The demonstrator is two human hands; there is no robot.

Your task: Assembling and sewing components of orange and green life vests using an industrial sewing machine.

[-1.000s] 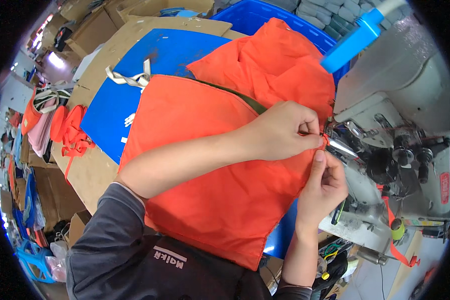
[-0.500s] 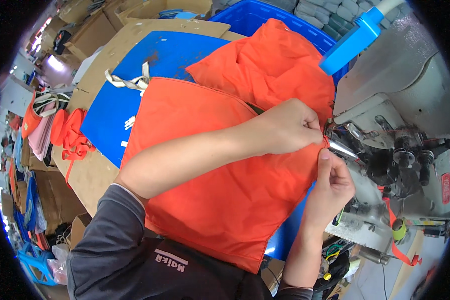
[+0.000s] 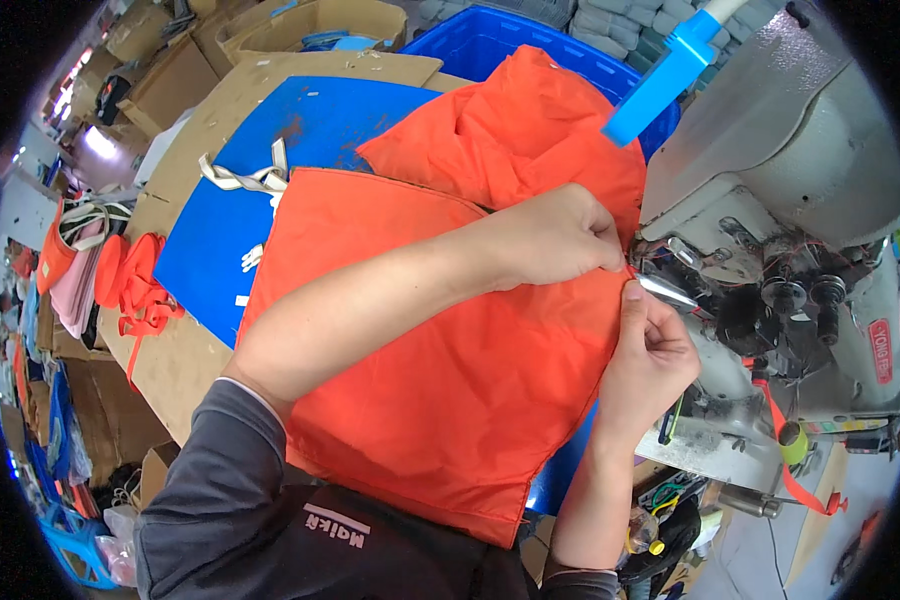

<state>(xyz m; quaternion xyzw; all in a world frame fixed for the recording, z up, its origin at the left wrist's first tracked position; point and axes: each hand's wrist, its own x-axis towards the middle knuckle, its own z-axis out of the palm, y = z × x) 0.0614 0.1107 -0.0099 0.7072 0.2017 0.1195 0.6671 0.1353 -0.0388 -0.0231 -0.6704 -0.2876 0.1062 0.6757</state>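
Observation:
A large orange-red fabric panel (image 3: 430,360) lies across the work surface, hanging over toward my body. My left hand (image 3: 567,236) reaches across it and pinches its right edge close to the sewing machine (image 3: 820,215). Just nearer to me, my right hand (image 3: 658,345) grips the same edge between thumb and bent fingers. Beside both hands is a shiny metal guide (image 3: 667,291) on the machine. My left hand hides the stitching spot. A bunched part of orange-red fabric (image 3: 530,125) lies beyond the panel.
A blue board (image 3: 210,240) with white straps (image 3: 240,178) lies to the left. Orange straps (image 3: 150,300) hang at the table's left side. A blue crate (image 3: 470,45) stands behind the fabric, and a blue lamp-like head (image 3: 660,80) hangs over it. Orange tape (image 3: 785,450) runs below the machine.
The whole view has shifted slightly, with the machine and hands now further left in the picture. Both hands keep their hold on the panel's edge beside the metal guide.

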